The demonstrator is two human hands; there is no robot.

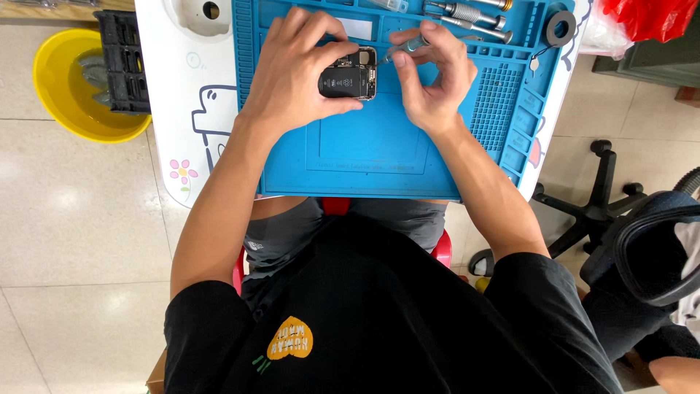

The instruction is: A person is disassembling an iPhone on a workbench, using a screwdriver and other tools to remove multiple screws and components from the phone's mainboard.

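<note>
Left hand (295,69) is closed over an opened phone (348,74), its dark battery exposed, held on a blue work mat (372,157). Right hand (430,76) is pinched shut on a slim screwdriver (405,49), tip at the phone's edge. Spare metal drivers (470,18) are racked in the mat's top tray. A yellow basin (73,87) is seen on the floor, well apart, and a red bag (649,16) at the far corner.
</note>
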